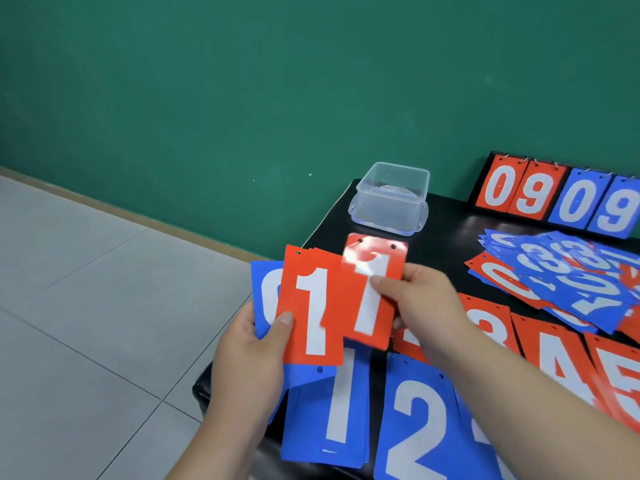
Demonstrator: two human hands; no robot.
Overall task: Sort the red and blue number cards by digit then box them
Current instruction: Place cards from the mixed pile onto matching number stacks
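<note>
**CARD SORT: TWO RED ONES IN HAND, SORTED ROWS ON DESK**

Left grip (249, 355): the thumb presses the face of a red 1 card (311, 306) and the fingers curl beneath it. A blue card (263, 292) sits behind in the same hold, its digit partly covered.

Right grip (422, 299): thumb and fingers pinch a second red 1 card (374, 292), which is tilted, its left edge overlapping the first. Both cards are held above the near-left part of the desk (443, 230).

Count on the desk:
- One clear plastic box (391, 199), at the far-left corner.
- One flip stand (561, 199), back right, showing four panels: red 0, red 9, blue 0, blue 9.
- One loose heap (561, 271) of mixed red and blue cards just in front of the stand. Their number cannot be told.
- Red row (554, 362): three cards readable, 3, 4 and 5. A fourth red card (410, 342) lies partly under the right wrist, digit unreadable.
- Blue row (419, 420), nearest the person: 1 and 2 readable, a third cut off by the right forearm.

Surface: black and glossy.

Room: green wall (242, 98), grey tiled floor (69, 306), and a wooden skirting strip (138, 211) between them.
</note>
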